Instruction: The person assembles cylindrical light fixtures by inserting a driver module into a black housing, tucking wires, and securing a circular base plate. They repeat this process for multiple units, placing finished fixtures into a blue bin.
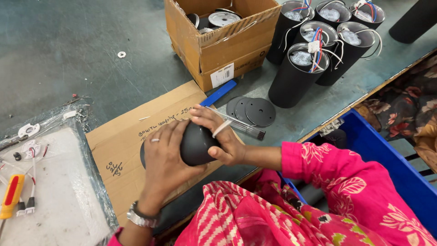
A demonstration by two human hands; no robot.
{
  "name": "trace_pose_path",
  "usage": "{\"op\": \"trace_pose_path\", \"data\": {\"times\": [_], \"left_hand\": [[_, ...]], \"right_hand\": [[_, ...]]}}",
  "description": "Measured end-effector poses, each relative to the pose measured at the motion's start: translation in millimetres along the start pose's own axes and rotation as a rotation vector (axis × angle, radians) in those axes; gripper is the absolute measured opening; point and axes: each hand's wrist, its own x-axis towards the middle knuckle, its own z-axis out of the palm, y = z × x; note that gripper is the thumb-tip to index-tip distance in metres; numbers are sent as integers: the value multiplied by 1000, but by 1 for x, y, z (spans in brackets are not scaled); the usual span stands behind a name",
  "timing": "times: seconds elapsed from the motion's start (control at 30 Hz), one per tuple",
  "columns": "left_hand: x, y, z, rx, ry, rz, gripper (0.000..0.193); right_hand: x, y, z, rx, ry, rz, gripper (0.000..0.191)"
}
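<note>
Both my hands hold a black cylinder housing point(195, 145) lying on its side over a flat piece of cardboard point(123, 141). My left hand point(165, 157) wraps over its left end, a ring on one finger and a watch at the wrist. My right hand point(218, 134) grips its right end, with a white band around one finger. The far end of the cylinder is hidden under my left palm.
Several upright black cylinders with wires point(300, 68) stand at the back right. An open cardboard box point(218, 41) holds round parts. Black discs point(255, 110), a blue strip point(219, 92), a clear tube point(241, 124), a blue bin point(382, 155) and a yellow-handled screwdriver point(11, 196) lie around.
</note>
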Motion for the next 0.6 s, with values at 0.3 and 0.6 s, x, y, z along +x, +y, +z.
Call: {"op": "trace_pose_path", "data": {"times": [0.3,0.6], "left_hand": [[-30,28,31,349,155,-87,98],[-23,18,10,149,13,17,98]], "right_hand": [[-5,-29,26,237,287,525,58],[-20,-34,8,66,107,397,69]]}}
